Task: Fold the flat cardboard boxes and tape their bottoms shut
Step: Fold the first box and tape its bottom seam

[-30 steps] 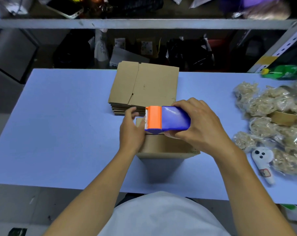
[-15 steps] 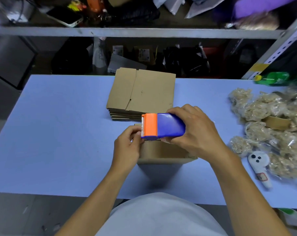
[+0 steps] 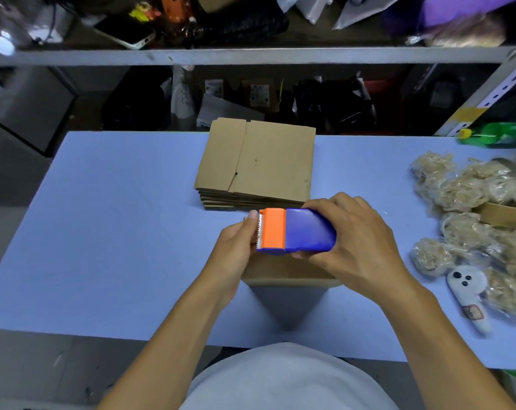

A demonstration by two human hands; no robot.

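Orange-nosed tape dispenser (image 3: 295, 230), gripped in our right hand (image 3: 360, 244), has slid left; left hand (image 3: 236, 247) seemingly pinches tape over the folded box (image 3: 286, 269).

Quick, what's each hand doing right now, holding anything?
Left hand: fingers curled at the orange end of the tape dispenser; what it pinches cannot be told.
Right hand: grips the tape dispenser, over the box.

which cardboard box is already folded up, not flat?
The folded box under the blue-and-orange tape dispenser, between both hands. It stands as a raised box; the others lie flat in the flat stack farther back on the table.
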